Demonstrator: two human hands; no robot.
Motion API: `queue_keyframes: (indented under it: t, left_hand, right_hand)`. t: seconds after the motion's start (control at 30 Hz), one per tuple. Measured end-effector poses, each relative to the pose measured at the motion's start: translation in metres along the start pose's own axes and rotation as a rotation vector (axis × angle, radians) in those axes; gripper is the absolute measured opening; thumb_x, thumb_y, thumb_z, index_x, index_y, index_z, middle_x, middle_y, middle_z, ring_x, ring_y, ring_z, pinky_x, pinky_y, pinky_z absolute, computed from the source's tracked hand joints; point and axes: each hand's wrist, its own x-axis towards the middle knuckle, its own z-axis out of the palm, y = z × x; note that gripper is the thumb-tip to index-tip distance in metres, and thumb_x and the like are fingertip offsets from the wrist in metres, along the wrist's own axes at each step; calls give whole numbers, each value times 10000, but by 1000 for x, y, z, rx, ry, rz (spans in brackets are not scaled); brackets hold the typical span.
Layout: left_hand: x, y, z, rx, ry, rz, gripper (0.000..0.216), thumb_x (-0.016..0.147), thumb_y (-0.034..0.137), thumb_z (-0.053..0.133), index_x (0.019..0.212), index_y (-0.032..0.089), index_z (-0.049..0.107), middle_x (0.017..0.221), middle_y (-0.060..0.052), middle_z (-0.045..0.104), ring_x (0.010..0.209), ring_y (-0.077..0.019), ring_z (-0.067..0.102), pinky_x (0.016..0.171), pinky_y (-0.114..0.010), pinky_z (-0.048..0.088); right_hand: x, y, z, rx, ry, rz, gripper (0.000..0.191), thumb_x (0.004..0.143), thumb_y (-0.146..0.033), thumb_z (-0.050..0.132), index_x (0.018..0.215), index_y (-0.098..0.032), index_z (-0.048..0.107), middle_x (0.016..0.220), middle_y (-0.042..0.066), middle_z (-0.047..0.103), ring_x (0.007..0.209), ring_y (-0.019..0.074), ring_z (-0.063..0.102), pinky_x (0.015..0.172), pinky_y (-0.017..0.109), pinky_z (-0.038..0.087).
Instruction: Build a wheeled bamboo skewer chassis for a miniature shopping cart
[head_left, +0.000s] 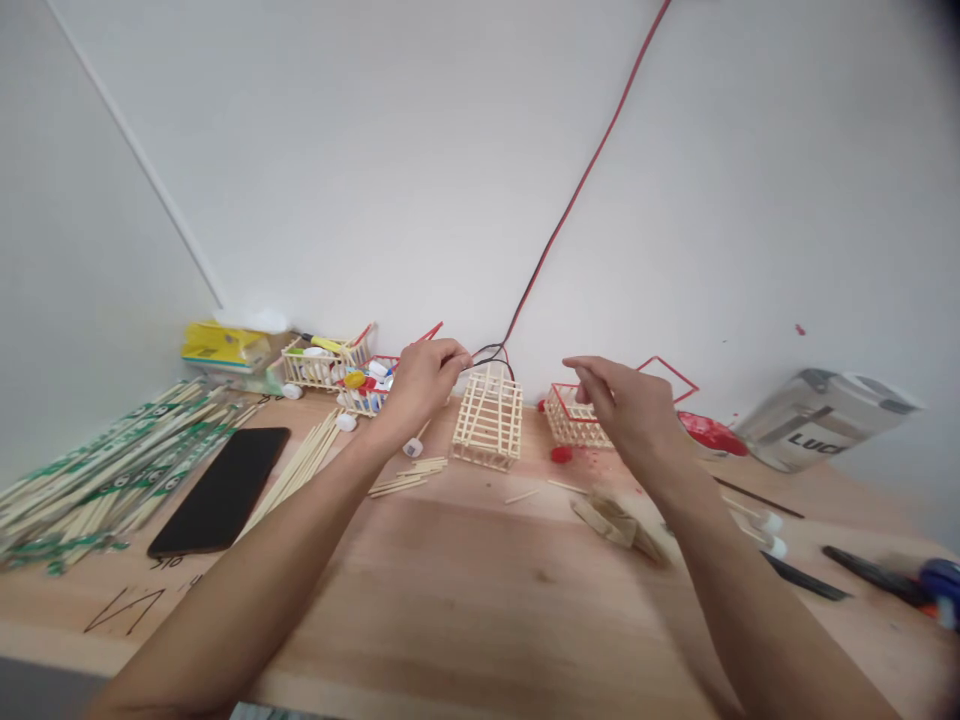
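My left hand point(429, 378) is raised just left of a small cart-like frame of wooden sticks point(487, 420). Its thumb and forefinger are pinched together beside a dark cord point(491, 358); what they hold, if anything, is too small to make out. My right hand point(626, 405) hovers over a stick basket with a red rim point(574, 425), partly covering it. Its forefinger stretches toward the left, a little apart from the thumb, and nothing shows between them. Between the hands, the stick frame stands on the wooden table point(450, 580) with neither hand visibly touching it.
Wrapped chopsticks point(127, 470), a black phone point(232, 490) and loose sticks point(300, 465) lie at left. Stick carts point(322, 370) with bottle caps stand behind. Short stick pieces point(409, 475) lie before the frame. At right are crumpled brown paper point(619, 525) and a tilted container point(817, 425).
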Motion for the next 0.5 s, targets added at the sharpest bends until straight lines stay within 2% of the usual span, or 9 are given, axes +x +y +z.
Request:
queue_keyframes:
  t: [0.2,0.3,0.4,0.5]
  left_hand:
    - [-14,12,0,-48,29,1,261,843,242,449,631,169,583,568,35,531,572,-109,467,595,-241,323]
    - [-27,12,4,-39,26,-24,349,858,331,452,547,173,470,506,45,403,550,-108,414,563,-246,279]
    - [-45,12,11,-109,6,-65,441,869,405,426,517,181,282,512,44,242,527,-96,311,531,-254,222]
    - [-75,27,13,-221,-44,-77,431,871,400,407,541,187,229,530,37,235,527,-94,289,517,-260,206]
  right_hand:
    - [-5,-11,-11,10,34,70,369,937,-406,394,890,-220,709,599,-2,642,541,137,581,582,250,375]
    - [-15,-13,-9,9,3,60,413,937,-437,388,779,-211,696,557,-4,615,528,138,569,561,242,350]
    - [-29,-14,-2,14,-36,39,430,944,-433,374,747,-206,682,558,-4,612,539,140,572,556,239,341]
    - [-44,-14,5,54,-78,43,425,945,-423,379,747,-200,682,580,2,626,550,143,579,555,241,338]
